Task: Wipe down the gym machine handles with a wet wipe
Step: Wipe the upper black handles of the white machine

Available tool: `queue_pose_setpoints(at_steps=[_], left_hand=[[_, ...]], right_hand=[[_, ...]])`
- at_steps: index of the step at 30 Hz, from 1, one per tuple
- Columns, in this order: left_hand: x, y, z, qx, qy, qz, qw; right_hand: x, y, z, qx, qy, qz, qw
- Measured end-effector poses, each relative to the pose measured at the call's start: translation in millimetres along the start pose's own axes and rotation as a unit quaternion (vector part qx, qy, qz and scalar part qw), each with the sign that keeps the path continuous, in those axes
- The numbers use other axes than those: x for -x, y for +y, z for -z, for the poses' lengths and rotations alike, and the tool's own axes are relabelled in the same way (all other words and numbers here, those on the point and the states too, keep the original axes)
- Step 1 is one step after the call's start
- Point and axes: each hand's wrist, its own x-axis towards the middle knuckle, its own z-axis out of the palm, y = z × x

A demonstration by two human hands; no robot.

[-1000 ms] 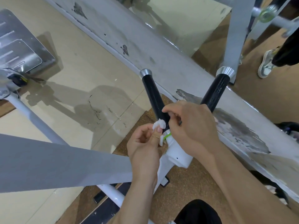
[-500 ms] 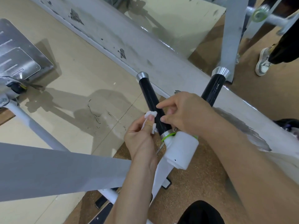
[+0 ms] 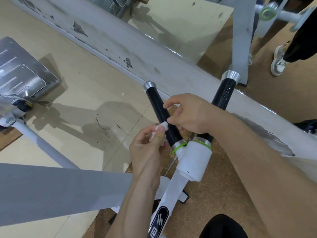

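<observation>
Two black handles with chrome end caps rise in a V from a white hub [image 3: 194, 162] on the gym machine. My left hand [image 3: 147, 148] pinches a small crumpled white wet wipe [image 3: 162, 126] against the left side of the left handle [image 3: 159, 107], just above its green ring. My right hand [image 3: 190, 114] reaches over between the handles, fingers curled around the left handle opposite the wipe. It hides the lower part of the right handle [image 3: 223, 95].
A wide grey frame beam [image 3: 133, 54] with chipped paint runs diagonally behind the handles. Another grey bar [image 3: 51, 191] crosses the lower left. A metal foot plate [image 3: 18, 71] lies at left. A person's shoe [image 3: 278, 60] stands at upper right on the cork floor.
The wipe and my left hand have slid a little up the left handle. My right hand has shifted with them, and the view has tilted slightly.
</observation>
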Motion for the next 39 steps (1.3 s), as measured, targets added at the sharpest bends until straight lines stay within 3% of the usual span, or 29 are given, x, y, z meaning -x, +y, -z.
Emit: queue_pose_setpoints(at_steps=[2,5,7,10,13,17,22,25,29,32,35,39], left_hand=[[1,-1,0,-0.026,-0.020,-0.022,0.999],[-13,2,-7,-0.016,0.021,-0.018,0.999],[-20,1,-8,0.026,0.032,0.006,0.999],[-11,-4,-2,0.057,-0.012,0.025,0.998],[-10,-4,-6,0.052,-0.001,0.024,0.998],[-35,0,-18,0.072,0.059,0.013,0.996],[-25,0,-7,0.079,0.015,0.006,0.997],[-25,-2,-12,0.067,0.049,0.007,0.997],[-58,2,-26,0.138,0.104,0.041,0.984],[-64,1,-25,0.189,0.071,0.064,0.977],[-50,-4,-17,0.166,0.038,0.072,0.983],[-57,1,-16,0.134,0.048,0.064,0.988]], right_hand=[[-2,0,-2,0.025,0.013,0.006,1.000],[-7,1,-7,-0.001,0.016,0.001,1.000],[-9,3,-10,-0.069,0.031,-0.007,0.997],[-6,5,-3,-0.203,0.067,-0.033,0.976],[-3,3,5,-0.316,0.015,-0.030,0.948],[-8,-4,-5,-0.247,-0.017,-0.005,0.969],[-18,-5,-9,-0.186,0.027,-0.032,0.982],[-27,-6,-10,-0.203,0.021,-0.051,0.978],[-35,-4,-6,-0.282,-0.002,-0.068,0.957],[-38,-1,-4,-0.283,-0.009,-0.057,0.957],[-46,0,-4,-0.262,0.010,-0.047,0.964],[-58,-3,-4,-0.205,0.023,-0.016,0.978]])
